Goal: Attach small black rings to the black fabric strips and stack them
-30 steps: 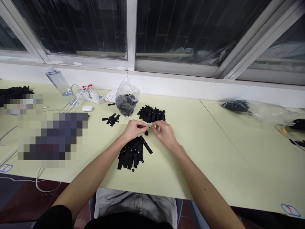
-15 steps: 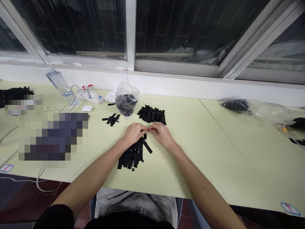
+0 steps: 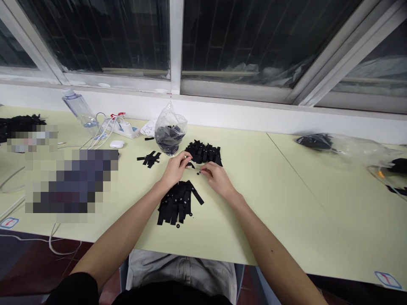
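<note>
The black strip [image 3: 190, 165] is at the fingertips of the left hand [image 3: 175, 169], above the table [image 3: 270, 212], its near end showing just below the thumb. That hand's grip is narrow, thumb and forefinger drawn together on the strip. Facing it, the right hand [image 3: 218, 178] also keeps a narrow grip; a small black ring [image 3: 198, 173] shows right at its fingertips, but I cannot tell whether it is pinched there or only close by.

Just below the hands, nearer the person, lies a fanned pile of black strips [image 3: 176, 207] with small white marks; two loose rings [image 3: 178, 226] are by its near edge. Behind the hands sits a second heap of strips [image 3: 203, 151]. To its left stands a clear plastic bag [image 3: 171, 137] with black pieces inside, and a few scattered strips [image 3: 149, 159] lie in front of that. Farther left are a white case [image 3: 117, 144], a power strip [image 3: 129, 130] with cables and a tilted bottle [image 3: 79, 108]. Well to the right lies another clear bag [image 3: 352, 149].
</note>
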The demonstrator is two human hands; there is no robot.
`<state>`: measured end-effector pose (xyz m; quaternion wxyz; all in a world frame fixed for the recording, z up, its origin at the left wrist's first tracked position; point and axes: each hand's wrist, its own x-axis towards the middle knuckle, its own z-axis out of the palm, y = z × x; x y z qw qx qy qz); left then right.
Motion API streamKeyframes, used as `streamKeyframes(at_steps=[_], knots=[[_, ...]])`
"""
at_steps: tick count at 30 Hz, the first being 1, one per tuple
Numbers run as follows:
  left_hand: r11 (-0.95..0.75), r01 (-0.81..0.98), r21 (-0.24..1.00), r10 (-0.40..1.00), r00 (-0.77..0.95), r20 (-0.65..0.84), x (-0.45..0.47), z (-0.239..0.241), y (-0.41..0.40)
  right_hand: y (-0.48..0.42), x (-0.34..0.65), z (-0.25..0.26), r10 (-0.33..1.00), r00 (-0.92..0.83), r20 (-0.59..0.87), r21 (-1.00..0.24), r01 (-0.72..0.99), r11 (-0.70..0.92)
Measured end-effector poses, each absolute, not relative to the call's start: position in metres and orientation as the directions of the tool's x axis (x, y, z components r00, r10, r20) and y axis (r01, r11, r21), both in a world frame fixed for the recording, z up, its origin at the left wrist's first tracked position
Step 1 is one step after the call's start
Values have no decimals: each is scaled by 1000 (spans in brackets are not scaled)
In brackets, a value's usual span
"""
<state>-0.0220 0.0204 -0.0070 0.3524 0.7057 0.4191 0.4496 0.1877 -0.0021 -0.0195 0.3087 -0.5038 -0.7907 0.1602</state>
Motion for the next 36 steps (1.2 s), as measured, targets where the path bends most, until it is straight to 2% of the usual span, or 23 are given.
streamKeyframes(at_steps=[6, 15, 18, 21, 24, 28, 36], knots=[[-339, 61, 939, 918, 239, 316, -18, -13, 25, -3, 184, -23, 909, -281, 308, -527, 745, 409], [-340, 138, 930, 904, 322, 282, -17, -17, 25, -6, 181, -20, 920, -242, 308, -567, 730, 382], [-370, 150, 917, 891, 336, 305, -18, -16, 24, -7, 180, -17, 924, -185, 336, -667, 646, 371], [-418, 152, 895, 868, 359, 344, -17, -12, 22, -8, 178, -12, 937, -68, 342, -809, 486, 330], [-469, 172, 867, 842, 384, 379, -16, -8, 18, -9, 175, -6, 942, 2, 336, -894, 316, 318], [-536, 228, 813, 806, 425, 413, -13, -3, 11, -10, 171, -2, 947, 8, 322, -934, 169, 316], [-572, 262, 777, 775, 484, 407, -9, 1, 5, -11, 170, -3, 951, 29, 307, -937, 187, 296]])
